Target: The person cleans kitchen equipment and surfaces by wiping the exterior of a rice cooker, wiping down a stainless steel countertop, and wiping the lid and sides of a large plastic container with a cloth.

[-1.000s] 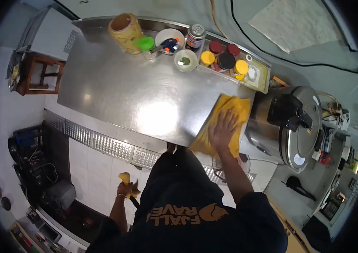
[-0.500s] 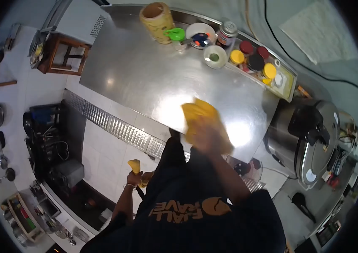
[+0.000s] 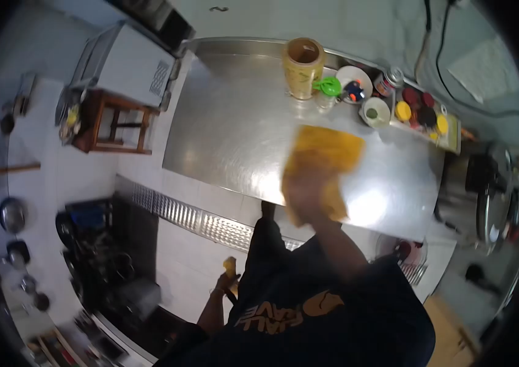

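A yellow cloth [image 3: 340, 147] lies spread on the steel table [image 3: 229, 122], near its front edge. On top of it is my right hand [image 3: 307, 188], blurred by motion, with the cloth under and around its fingers. Down at my left side, my left hand [image 3: 229, 282] is closed around a second yellow piece that looks like a bunched cloth [image 3: 229, 265]. It hangs below the table's front edge, away from the tabletop.
Along the table's back stand a tan pot [image 3: 303, 67], a green-lidded jar [image 3: 328, 88], a white bowl [image 3: 375, 114], a can [image 3: 389, 81] and a tray of several jars. A wooden stool [image 3: 119, 125] is at left, a large steel cooker [image 3: 489, 183] at right.
The view has swung, so the table sits farther right in it. My right hand and the cloth have shifted toward the table's back-left. My left hand still grips its yellow piece.
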A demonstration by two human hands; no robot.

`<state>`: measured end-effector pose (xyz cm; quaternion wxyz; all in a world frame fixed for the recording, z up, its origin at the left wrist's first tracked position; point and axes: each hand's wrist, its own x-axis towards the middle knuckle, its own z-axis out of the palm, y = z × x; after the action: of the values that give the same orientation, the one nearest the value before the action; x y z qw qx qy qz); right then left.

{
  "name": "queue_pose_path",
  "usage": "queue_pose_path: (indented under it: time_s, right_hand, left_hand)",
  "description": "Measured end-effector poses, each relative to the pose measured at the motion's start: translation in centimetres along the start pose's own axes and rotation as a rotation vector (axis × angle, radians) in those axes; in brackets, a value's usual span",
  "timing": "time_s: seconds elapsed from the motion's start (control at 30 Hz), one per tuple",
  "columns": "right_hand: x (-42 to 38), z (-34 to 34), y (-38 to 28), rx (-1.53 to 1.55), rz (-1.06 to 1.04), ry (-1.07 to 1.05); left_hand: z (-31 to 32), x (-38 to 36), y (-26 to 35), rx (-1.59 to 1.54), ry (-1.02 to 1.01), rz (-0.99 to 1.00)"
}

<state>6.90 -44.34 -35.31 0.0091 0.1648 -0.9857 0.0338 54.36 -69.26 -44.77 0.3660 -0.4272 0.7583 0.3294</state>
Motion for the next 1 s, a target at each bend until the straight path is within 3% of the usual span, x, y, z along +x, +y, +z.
queue_pose_path:
  time_s: [0.07, 0.13, 0.2, 0.23, 0.3, 0.33, 0.37, 0.4, 0.43, 0.47, 0.5, 0.53, 0.6, 0.67, 0.73, 0.8, 0.87, 0.9, 0.93, 0.97, 1.0]
  right_hand:
    - [0.9, 5.4, -10.2, -0.589, -0.257, 0.233]
    - [2.0, 2.9, -16.0, 0.315, -0.186, 0.061]
    - [0.5, 5.3, -16.7, 0.393, -0.265, 0.233]
    - [-0.5, 4.6, -14.4, 0.365, -0.181, 0.223]
    - [-1.2, 0.8, -7.0, 0.490, -0.153, -0.027]
    - [-2.3, -0.4, -3.4, 0.571, -0.153, -0.146]
    - [-5.1, 3.3, 0.0, 0.568, -0.008, 0.222]
    - [-6.7, 2.8, 4.8, 0.429, 0.164, 0.335]
    - [-8.7, 5.2, 10.2, 0.553, 0.349, 0.328]
    - [-10.1, 1.8, 14.5, 0.323, 0.540, 0.162]
    - [-11.9, 3.4, 18.7, 0.094, 0.684, 0.238]
    - [-13.3, 2.4, 22.7, -0.034, 0.828, 0.145]
    - [-14.7, 1.4, 28.9, 0.070, 1.097, 0.206]
    - [-15.5, 2.5, 31.0, 0.154, 1.241, 0.218]
    - [-13.2, 4.1, 31.3, -0.101, 1.394, 0.377]
    - [-11.1, 2.1, 27.5, 0.025, 1.415, 0.350]
    - [-10.7, 0.5, 22.0, 0.217, 1.119, 0.296]
    - [-9.6, 4.4, 18.9, 0.140, 0.977, 0.412]
    - [-9.5, 4.4, 15.8, 0.222, 0.884, 0.476]
    - [-10.4, 4.7, 13.3, 0.311, 0.660, 0.357]
    - [-11.1, 5.6, 11.3, 0.330, 0.537, 0.388]
  left_hand:
    - [-6.3, 2.8, 2.8, -0.143, -0.010, 0.065]
    - [-13.9, 7.7, 2.8, 0.031, 0.102, 0.174]
    - [-20.4, 10.6, 4.4, 0.107, 0.249, 0.322]
    - [-23.0, 11.0, 6.0, 0.082, 0.331, 0.405]
    - [-26.0, 11.3, 10.6, -0.103, 0.377, 0.511]
    - [-27.6, 12.2, 11.9, -0.020, 0.336, 0.529]
    - [-28.9, 13.2, 12.6, 0.056, 0.305, 0.542]
    - [-29.7, 13.7, 13.2, 0.132, 0.282, 0.548]
    - [-29.6, 13.8, 14.3, 0.153, 0.283, 0.559]
    - [-29.4, 13.7, 15.4, 0.104, 0.141, 0.526]
    - [-29.2, 13.7, 16.9, 0.162, 0.060, 0.506]
    - [-28.9, 13.5, 18.6, 0.222, -0.022, 0.487]
    - [-26.1, 9.9, 23.0, 0.397, -0.068, 0.525]
    - [-24.2, 6.0, 25.9, 0.455, -0.094, 0.557]
    - [-22.3, 4.7, 27.7, 0.395, -0.220, 0.756]
    - [-21.0, 3.4, 30.2, 0.390, -0.288, 0.795]
    - [-19.9, 1.8, 32.9, 0.329, -0.424, 0.836]
    - [-18.6, -0.4, 35.4, 0.350, -0.431, 0.842]
    - [-16.8, -3.7, 38.7, 0.442, -0.353, 0.794]
    - [-15.0, -5.8, 40.9, 0.533, -0.273, 0.745]
    - [-13.4, -6.1, 42.1, 0.557, -0.278, 0.752]
